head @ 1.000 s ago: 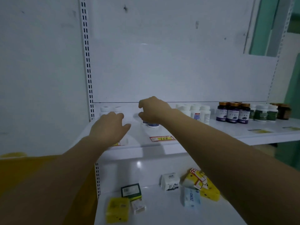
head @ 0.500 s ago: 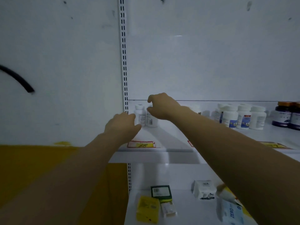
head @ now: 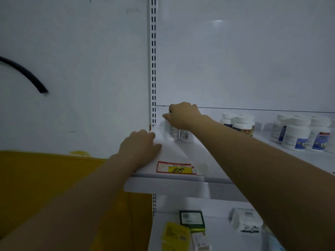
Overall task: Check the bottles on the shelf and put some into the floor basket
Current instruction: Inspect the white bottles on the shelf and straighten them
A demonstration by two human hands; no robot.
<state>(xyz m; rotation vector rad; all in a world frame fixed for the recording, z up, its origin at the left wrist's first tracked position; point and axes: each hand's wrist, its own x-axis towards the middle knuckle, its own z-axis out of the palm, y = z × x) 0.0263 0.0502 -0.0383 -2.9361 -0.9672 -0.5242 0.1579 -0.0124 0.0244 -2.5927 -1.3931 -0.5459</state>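
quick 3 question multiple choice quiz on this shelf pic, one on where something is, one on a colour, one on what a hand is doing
1. Where does the left hand rest?
A. on the front left corner of the upper shelf
B. on a basket rim
C. on a bottle cap

2. What colour is the patch behind the 88 on the price tag?
A. blue
B. yellow
C. green

3. What is the right hand doing?
A. lying flat on the wall
B. holding a box
C. curling its fingers over the top of a white bottle

Answers:
1 A, its palm lies on that corner.
2 B, the 88 is written on yellow inside a red border.
3 C, fingers and thumb curl round the cap.
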